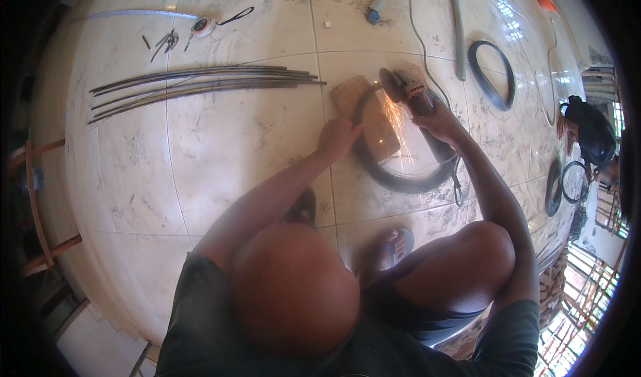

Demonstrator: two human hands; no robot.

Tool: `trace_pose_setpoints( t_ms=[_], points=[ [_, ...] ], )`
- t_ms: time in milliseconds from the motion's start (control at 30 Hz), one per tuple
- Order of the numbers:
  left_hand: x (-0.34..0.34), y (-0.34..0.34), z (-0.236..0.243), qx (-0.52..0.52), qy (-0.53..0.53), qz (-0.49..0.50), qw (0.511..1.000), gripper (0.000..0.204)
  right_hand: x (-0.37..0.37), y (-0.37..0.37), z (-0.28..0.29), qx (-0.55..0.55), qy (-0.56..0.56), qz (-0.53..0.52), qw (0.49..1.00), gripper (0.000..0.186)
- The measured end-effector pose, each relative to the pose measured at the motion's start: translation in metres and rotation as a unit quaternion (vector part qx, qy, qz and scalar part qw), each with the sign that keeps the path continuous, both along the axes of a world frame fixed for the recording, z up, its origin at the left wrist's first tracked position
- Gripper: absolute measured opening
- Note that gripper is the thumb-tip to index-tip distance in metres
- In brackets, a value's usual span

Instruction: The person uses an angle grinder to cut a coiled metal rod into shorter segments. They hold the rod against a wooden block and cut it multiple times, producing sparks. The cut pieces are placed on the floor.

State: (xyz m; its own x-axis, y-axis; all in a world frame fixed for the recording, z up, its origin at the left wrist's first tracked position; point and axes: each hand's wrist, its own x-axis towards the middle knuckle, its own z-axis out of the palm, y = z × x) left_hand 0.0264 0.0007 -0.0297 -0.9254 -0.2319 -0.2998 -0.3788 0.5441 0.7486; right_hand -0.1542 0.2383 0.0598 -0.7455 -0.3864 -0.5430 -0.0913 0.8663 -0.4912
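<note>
In the head view, both forearms [267, 189] are slanting inward. Right fingers [422, 120] are grasping the angle grinder [414, 91] at the far side of the black ring [408, 182] on the floor [240, 146]; left fingers [354, 130] are clasping the ring's left side.

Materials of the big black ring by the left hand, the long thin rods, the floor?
Black ring: satin sheen, smooth curve; coiled wire or rubber, can't tell which.
Thin rods: likely steel, dull grey-brown; slim, stiff-looking.
Floor: probably glazed ceramic tile; straight joints, glossy highlights, dark scuffs.
</note>
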Motion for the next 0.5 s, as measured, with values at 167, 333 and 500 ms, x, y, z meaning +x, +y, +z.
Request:
trace_pose_setpoints(
  t_ms=[167, 333, 500],
  points=[
    [-0.0016, 0.0023, 0.005, 0.005, -0.01, 0.003, 1.0, 0.056, 0.0074, 0.0039, 0.0062, -0.043, 0.003, -0.007, 0.999, 0.065],
    [-0.0004, 0.0002, 0.0023, -0.005, 0.003, -0.003, 1.0, 0.055, 0.0044, -0.0006, 0.0038, 0.002, 0.03, 0.001, 1.0, 0.063],
    [-0.0011, 0.0009, 0.0027, -0.001, 0.001, 0.001, 1.0, 0.056, 0.0058, 0.0042, 0.0044, -0.025, 0.015, -0.001, 1.0, 0.064]
  ],
)
